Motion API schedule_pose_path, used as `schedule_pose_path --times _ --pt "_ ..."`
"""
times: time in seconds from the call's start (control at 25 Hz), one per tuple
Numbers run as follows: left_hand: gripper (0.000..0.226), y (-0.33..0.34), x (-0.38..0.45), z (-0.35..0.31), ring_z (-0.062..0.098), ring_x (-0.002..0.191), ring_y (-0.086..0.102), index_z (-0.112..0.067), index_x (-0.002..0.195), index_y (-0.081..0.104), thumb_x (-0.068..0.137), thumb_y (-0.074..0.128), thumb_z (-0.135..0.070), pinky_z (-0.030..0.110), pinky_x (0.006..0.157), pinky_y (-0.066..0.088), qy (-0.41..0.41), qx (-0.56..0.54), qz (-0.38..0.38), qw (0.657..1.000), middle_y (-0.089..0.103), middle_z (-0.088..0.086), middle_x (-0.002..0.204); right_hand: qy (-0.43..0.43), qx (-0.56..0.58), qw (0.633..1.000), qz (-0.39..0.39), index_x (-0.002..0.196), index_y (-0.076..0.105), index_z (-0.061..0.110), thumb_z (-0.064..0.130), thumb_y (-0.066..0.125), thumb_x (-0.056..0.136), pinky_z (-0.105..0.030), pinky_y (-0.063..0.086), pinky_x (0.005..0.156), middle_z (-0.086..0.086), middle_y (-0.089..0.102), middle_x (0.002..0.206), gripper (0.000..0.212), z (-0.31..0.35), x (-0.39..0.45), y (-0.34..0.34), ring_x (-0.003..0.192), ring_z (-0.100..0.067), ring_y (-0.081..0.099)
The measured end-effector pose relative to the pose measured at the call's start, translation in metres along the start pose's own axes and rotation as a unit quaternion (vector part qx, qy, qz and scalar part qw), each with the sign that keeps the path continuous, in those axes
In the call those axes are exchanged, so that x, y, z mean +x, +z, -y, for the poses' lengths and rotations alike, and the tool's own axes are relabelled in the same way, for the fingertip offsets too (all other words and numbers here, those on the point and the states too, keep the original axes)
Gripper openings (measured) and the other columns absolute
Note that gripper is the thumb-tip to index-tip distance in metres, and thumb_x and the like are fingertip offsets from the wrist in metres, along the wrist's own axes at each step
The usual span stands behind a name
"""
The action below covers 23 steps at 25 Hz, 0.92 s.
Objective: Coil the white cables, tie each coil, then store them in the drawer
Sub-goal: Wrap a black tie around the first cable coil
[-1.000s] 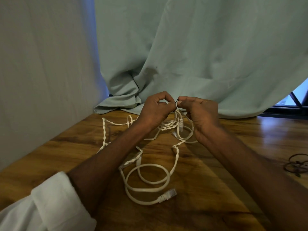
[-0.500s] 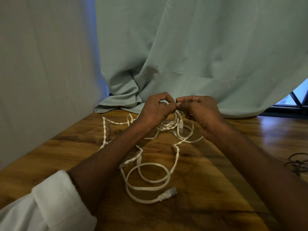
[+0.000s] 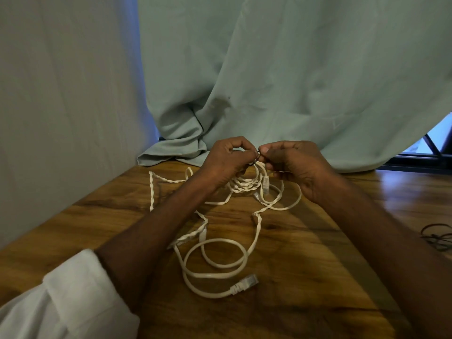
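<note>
- While the left hand grips a bunch of twisted white cable above the wooden table, the right hand pinches a small dark tie at its top.
- Risk: the thin tie could slip, letting the loops spring apart.
- Loose cable trails toward the viewer, its plug pointing right.

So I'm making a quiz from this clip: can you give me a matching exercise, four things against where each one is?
Things:
1. dark band
2. plug
3. curtain
4. white sleeve

Places:
A. bottom left corner of the view
B. lying on the table, nearest the camera
C. pinched between the left hand and right hand
D. hanging behind the table

Pairs: 1-C, 2-B, 3-D, 4-A
</note>
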<state>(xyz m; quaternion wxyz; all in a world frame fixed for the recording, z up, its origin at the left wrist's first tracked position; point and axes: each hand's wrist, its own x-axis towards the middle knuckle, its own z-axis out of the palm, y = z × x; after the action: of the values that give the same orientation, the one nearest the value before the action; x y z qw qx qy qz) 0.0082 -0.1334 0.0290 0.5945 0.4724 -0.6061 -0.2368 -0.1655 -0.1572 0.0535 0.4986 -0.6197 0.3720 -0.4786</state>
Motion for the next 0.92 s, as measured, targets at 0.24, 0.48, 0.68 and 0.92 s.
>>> schedule_pose_path --times 0.24,0.48,0.68,0.92 --pt "0.012 0.001 -0.001 0.001 0.016 0.052 0.046 0.005 0.094 0.07 0.094 0.068 -0.006 0.028 0.053 0.042 -0.007 -0.02 0.022 1.0 0.054 0.008 0.06 -0.125 -0.162 0.976 -0.069 0.091 0.078 0.014 0.011 0.068 0.095 -0.026 0.053 0.059 -0.004 0.077 0.079 0.011 -0.009 0.003 0.01 0.065 -0.012 0.07" --pt "0.017 0.007 -0.002 0.0 0.011 0.053 0.043 0.007 0.101 0.07 0.099 0.065 -0.009 0.027 0.054 0.04 -0.027 -0.088 0.049 0.995 0.052 0.004 0.062 -0.2 -0.325 0.92 -0.093 0.077 0.062 0.025 0.007 0.058 0.089 -0.032 0.045 0.068 0.005 0.066 0.081 0.022 -0.012 0.004 0.016 0.078 -0.018 0.063" --pt "0.031 0.008 0.0 0.003 0.009 0.056 0.04 0.009 0.116 0.067 0.101 0.066 -0.018 0.023 0.053 0.041 -0.049 -0.149 0.058 0.986 0.068 0.015 0.099 -0.232 -0.363 0.896 -0.109 0.087 0.06 0.023 0.004 0.057 0.089 -0.035 0.043 0.072 -0.001 0.061 0.098 0.019 -0.012 0.002 0.017 0.087 -0.019 0.057" --pt "0.011 0.01 0.001 0.005 0.008 0.056 0.039 -0.005 0.104 0.07 0.103 0.061 -0.012 0.023 0.054 0.037 -0.071 -0.186 0.046 0.979 0.069 0.0 0.085 -0.221 -0.297 0.92 -0.129 0.079 0.058 0.025 0.0 0.053 0.091 -0.027 0.036 0.064 -0.005 0.064 0.097 0.028 -0.013 0.009 0.017 0.088 -0.019 0.058"
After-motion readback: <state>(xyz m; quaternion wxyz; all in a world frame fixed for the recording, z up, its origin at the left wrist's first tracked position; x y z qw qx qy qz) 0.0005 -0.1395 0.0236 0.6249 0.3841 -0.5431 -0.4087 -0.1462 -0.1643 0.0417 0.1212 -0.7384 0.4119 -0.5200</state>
